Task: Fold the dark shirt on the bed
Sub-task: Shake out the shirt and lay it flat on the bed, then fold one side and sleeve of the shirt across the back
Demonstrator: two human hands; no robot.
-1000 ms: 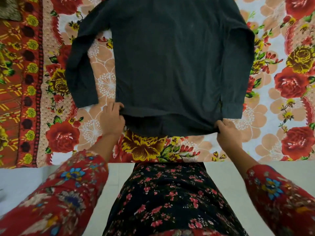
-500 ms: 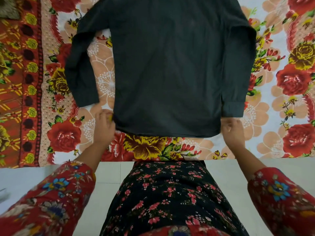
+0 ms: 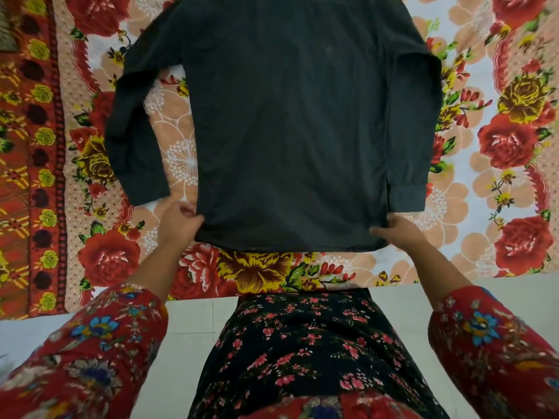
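Head cam: dark shirt [image 3: 290, 131] lies spread flat on the bed [image 3: 499, 146], on a floral sheet, hem toward the person, collar end cut off by the top of frame. Left hand [image 3: 178, 222] is at the lower left corner of the hem, fingers curled and pinching the fabric edge. Right hand [image 3: 399, 231] is at the lower right corner, fingers curled over the top of the cloth and gripping it; I can't see the thumb. Hem between the two hands looks flat and fairly straight. Left-side sleeve [image 3: 133, 140] angles outward off the body, with bedsheet showing in the gap. Right-side sleeve [image 3: 414, 140] lies straight down along the body, its cuff [image 3: 406, 198] just above the right hand. Person stands at the bed edge, pale tiled floor [image 3: 187, 316] below.
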